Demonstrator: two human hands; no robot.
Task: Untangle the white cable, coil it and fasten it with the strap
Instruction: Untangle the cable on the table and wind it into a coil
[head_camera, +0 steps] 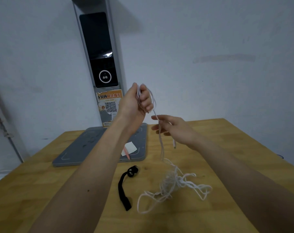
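Across the lower frame, the wooden table [42,190] carries a grey tray [85,148] at centre left. The white cable [175,184] lies mostly as a tangle at lower centre, its free run rising near-vertically to the hands above. The black strap [123,189] lies untouched just left of the tangle. The left hand [136,101], clenched, grips several coiled loops. The right hand [173,128], fingers relaxed, guides the strand directly below and is nearer the tangle.
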